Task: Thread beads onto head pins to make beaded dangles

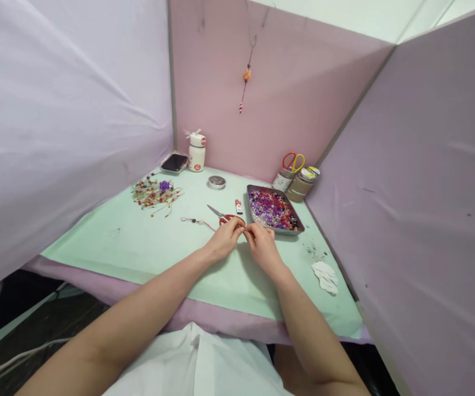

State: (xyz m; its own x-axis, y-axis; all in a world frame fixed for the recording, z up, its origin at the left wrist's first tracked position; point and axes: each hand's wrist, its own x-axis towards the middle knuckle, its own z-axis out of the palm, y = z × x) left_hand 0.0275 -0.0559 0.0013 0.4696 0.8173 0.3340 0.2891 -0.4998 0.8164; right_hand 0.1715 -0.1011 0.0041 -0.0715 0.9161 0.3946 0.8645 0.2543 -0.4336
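Observation:
My left hand (224, 240) is closed in a pinch, and a thin beaded cord (198, 221) runs from under it to the left, ending in a small loop on the table. Fingertip to fingertip with it, my right hand (263, 243) is pinched too; whatever lies between its fingers is too small to make out. Just beyond my left fingers lie scissors (223, 218) with red handles, blades pointing away to the left. A tray (283, 233) of purple, red and orange beads sits close behind my right hand. Behind the scissors is a small red and white lighter (238, 207).
Finished-looking beaded strands (155, 193) lie at the left. At the back stand a phone (175, 162), a white bottle (197, 153), a round tin (216, 182) and two jars (302, 186). A beaded pendant (246, 76) hangs above. Crumpled white cloth (325, 276) lies right.

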